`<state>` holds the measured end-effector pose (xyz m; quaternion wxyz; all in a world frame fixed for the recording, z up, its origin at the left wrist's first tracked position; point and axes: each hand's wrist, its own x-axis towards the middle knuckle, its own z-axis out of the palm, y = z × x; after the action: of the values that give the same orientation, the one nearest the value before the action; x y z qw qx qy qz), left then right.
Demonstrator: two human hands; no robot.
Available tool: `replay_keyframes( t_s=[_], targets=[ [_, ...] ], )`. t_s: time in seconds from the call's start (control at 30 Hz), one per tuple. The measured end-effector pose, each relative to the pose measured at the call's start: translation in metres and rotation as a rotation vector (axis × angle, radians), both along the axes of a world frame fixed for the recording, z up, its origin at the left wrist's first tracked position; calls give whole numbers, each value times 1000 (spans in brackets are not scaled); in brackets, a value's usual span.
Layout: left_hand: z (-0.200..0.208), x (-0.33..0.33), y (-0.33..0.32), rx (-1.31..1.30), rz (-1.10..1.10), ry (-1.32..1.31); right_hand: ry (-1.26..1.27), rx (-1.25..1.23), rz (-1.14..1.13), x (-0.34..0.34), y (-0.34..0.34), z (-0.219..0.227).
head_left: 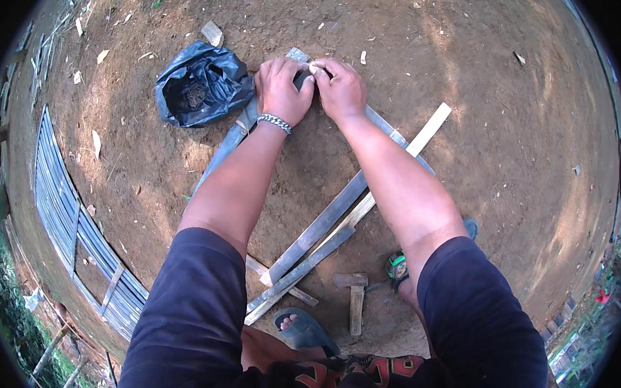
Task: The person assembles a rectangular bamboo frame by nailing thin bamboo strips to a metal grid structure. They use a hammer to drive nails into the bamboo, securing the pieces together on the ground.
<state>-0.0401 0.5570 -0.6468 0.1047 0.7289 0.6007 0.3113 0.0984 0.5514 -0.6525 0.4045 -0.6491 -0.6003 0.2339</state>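
Observation:
My left hand [285,91], a braided bracelet at its wrist, is closed with bent fingers at the top corner where two grey wooden strips meet. My right hand [340,88] is beside it, thumb and fingers pinched at the same spot. Something small and pale shows at the fingertips, too small to name. From this corner one grey wooden strip [224,151] runs down left under my left arm, the other [389,124] down right behind my right arm. Close to my left hand a black plastic bag [230,66] lies open, with thin dark pieces, perhaps nails, inside.
A grey board [322,221] and a pale wooden strip [430,128] lie crossed between my arms. Near my feet are a hammer [356,304] and a green tape measure [396,265]. A slatted grey panel [80,227] lies at the left. A wood offcut [212,34] is beyond the bag.

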Motion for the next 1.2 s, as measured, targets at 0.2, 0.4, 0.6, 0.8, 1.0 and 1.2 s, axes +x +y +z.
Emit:
replay_keyframes(
  t_s=[0.2, 0.4, 0.6, 0.8, 1.0, 1.2],
  targets=[
    [6, 3, 3, -44, 67, -1, 114, 18, 24, 4, 7, -8],
    [-18, 2, 8, 25, 103, 44, 192, -101, 30, 7, 5, -22],
    [-3, 11, 7, 19, 75, -12, 280, -133, 100, 19, 17, -11],
    [-5, 10, 10, 37, 29, -19, -44, 162, 123, 41, -56, 55],
    [-7, 6, 4, 18, 58, -43, -107, -444, 162, 66, -343, 80],
    [-2, 14, 5, -5, 88, -20, -172, -1177, -183, 43, -546, 88]
  ],
)
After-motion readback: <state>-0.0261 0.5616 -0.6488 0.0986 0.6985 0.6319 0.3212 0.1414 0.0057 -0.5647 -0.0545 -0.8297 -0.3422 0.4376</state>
